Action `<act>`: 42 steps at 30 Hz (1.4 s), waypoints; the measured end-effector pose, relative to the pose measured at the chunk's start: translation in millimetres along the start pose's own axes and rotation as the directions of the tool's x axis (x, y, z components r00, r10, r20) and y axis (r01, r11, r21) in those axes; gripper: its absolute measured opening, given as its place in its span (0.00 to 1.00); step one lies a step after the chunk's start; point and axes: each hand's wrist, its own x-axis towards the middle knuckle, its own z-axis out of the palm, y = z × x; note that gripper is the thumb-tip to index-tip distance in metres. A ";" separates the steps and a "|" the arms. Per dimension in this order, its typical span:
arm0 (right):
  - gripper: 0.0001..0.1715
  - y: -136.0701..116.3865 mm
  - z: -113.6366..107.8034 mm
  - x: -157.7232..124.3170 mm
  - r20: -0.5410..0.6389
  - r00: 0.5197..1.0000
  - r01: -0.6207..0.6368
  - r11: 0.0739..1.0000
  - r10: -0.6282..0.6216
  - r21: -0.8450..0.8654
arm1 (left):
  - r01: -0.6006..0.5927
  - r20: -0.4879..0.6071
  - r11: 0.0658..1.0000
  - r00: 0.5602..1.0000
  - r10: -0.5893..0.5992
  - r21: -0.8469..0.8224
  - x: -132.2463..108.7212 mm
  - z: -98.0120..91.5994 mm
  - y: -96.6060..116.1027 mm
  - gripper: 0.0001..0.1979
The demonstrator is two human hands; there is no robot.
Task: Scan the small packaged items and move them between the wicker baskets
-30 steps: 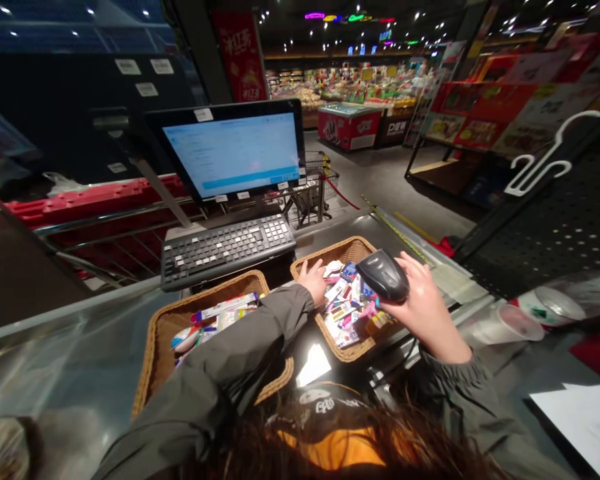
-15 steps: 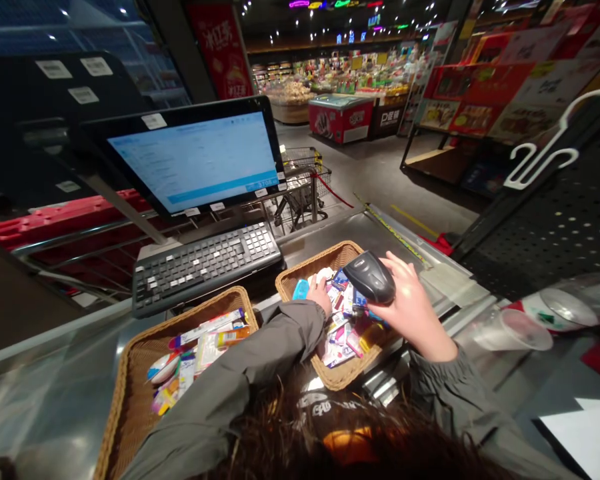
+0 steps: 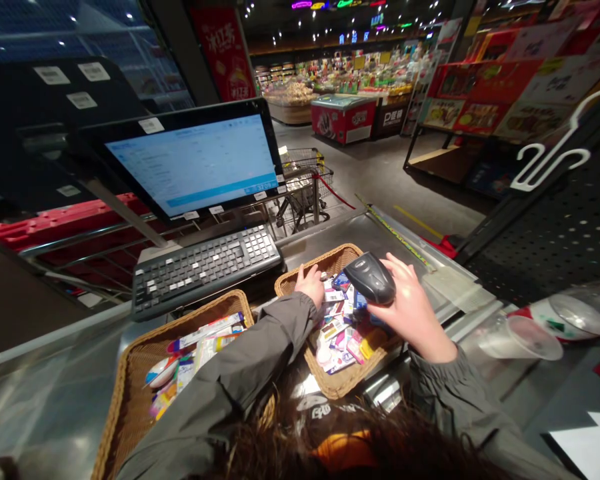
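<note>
In my right hand is a black handheld barcode scanner, held above the right wicker basket. My left hand is at that basket's back left part, its fingers apart and pointing down toward the contents. What lies under its palm is hidden. Small colourful packets fill the basket, and a round white item lies toward its front. My left forearm passes over the edge of a second wicker basket, which holds several long colourful packages.
A black keyboard and a lit monitor stand behind the baskets on the metal counter. To the right are a clear plastic cup, a white hook on a black perforated panel and paper sheets.
My left hand has shifted back and left within the right basket. The teal item beside it is out of sight, and a round white item now shows near the front. The scanner stays put.
</note>
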 end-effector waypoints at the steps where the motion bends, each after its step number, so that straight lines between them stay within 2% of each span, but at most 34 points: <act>1: 0.27 -0.5 -0.3 -0.2 0.002 1.000 -0.002 1.000 0.002 0.000 | -0.008 -0.025 1.000 1.000 0.008 0.001 -1.8 -8.1 -4.2 0.14; 6: 0.28 -5.4 -0.5 -1.5 -0.015 1.000 0.016 1.000 -0.016 -0.004 | -0.081 -0.197 0.997 0.977 0.082 0.014 -17.6 -53.8 -25.6 0.08; 10: 0.28 -11.9 -0.6 -2.6 -0.062 0.996 0.064 0.998 -0.064 -0.005 | -0.103 -0.374 0.994 0.921 0.111 0.043 -41.7 -89.7 -43.8 0.04; 13: 0.27 -19.8 -3.4 -1.2 -0.108 0.987 0.118 0.993 -0.119 -0.014 | -0.063 -0.517 0.997 0.852 0.081 0.053 -64.3 -112.9 -57.3 0.04; 18: 0.28 -42.2 -12.5 7.0 -0.212 0.951 0.220 0.974 -0.226 -0.049 | 0.010 -0.713 0.997 0.699 0.048 0.076 -103.1 -140.5 -76.6 0.02; 21: 0.28 -62.0 -15.2 12.1 -0.199 0.938 0.276 0.959 -0.283 -0.063 | 0.069 -0.788 0.993 0.616 0.030 0.092 -127.0 -153.5 -84.5 0.05; 24: 0.27 -83.9 -12.6 14.6 -0.148 0.930 0.334 0.941 -0.338 -0.052 | 0.123 -0.832 0.988 0.555 0.006 0.089 -151.1 -165.9 -89.9 0.07; 31: 0.21 -125.5 1.2 13.3 -0.075 0.896 0.435 0.900 -0.437 -0.045 | 0.188 -0.856 0.982 0.511 -0.081 0.019 -201.4 -183.3 -100.4 0.10; 35: 0.20 -141.9 6.4 9.5 -0.046 0.885 0.463 0.886 -0.464 -0.040 | 0.212 -0.865 0.977 0.491 -0.104 0.003 -224.3 -183.2 -106.6 0.11; 42: 0.26 -161.4 15.9 -0.8 -0.020 0.868 0.497 0.868 -0.497 0.003 | 0.253 -0.859 0.967 0.490 -0.147 -0.022 -252.4 -178.3 -113.4 0.10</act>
